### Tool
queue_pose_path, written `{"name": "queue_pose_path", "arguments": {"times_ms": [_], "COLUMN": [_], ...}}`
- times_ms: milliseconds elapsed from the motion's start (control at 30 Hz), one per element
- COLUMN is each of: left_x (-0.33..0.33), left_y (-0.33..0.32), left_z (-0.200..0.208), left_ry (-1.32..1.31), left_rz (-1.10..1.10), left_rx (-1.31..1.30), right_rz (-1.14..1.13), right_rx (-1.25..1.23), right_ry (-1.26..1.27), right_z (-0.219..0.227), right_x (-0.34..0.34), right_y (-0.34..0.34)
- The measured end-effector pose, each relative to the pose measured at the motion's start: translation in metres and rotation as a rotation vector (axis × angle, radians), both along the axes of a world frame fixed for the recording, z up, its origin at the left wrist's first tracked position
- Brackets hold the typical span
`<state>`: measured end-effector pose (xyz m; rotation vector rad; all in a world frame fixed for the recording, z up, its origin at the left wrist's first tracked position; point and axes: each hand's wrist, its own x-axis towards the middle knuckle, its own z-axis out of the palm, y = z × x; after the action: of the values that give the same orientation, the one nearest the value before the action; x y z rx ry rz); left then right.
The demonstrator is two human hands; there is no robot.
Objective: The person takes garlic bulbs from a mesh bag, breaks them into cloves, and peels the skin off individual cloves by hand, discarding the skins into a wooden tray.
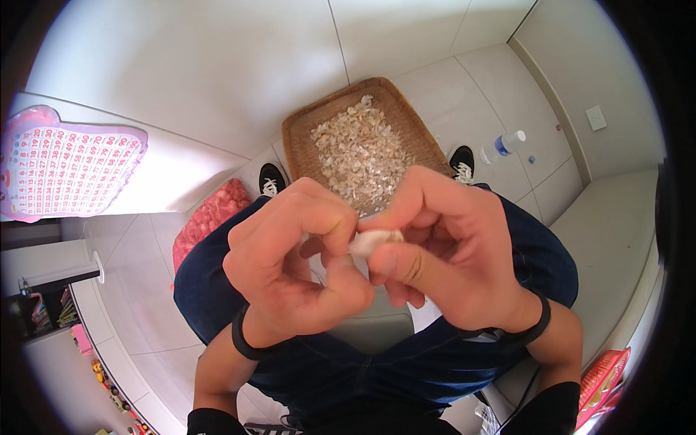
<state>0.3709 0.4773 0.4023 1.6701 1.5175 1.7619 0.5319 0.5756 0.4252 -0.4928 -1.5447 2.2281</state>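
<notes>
My left hand (pixel 290 254) and my right hand (pixel 457 254) meet above my lap. Between their fingertips is a pale garlic clove (pixel 375 238), pinched from both sides. The right thumb and fingers cover much of it, while the left thumb and forefinger press at its near-left end. Beyond my hands, a woven bamboo tray (pixel 406 112) rests on the floor between my feet. A heap of papery garlic skins (pixel 359 148) lies in it.
A red mesh bag (pixel 214 217) sits beside my left leg. Past my right shoe stands a plastic water bottle (pixel 504 146), with a small blue cap (pixel 531 159) nearby. A number chart (pixel 80 167) hangs at left, and a red basket (pixel 603 384) is at lower right.
</notes>
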Motion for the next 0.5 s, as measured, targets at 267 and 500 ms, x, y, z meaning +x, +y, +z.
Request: {"name": "queue_pose_path", "arguments": {"times_ms": [267, 500], "left_x": [0.005, 0.006], "left_y": [0.000, 0.002], "left_z": [-0.009, -0.012], "left_ry": [-0.142, -0.034], "left_rz": [-0.117, -0.083], "left_rx": [-0.075, 0.019], "right_rz": [0.003, 0.085], "right_rx": [-0.186, -0.370], "right_ry": [-0.045, 0.003], "right_z": [-0.002, -0.009], "right_x": [-0.003, -0.004], "right_y": [0.018, 0.019]}}
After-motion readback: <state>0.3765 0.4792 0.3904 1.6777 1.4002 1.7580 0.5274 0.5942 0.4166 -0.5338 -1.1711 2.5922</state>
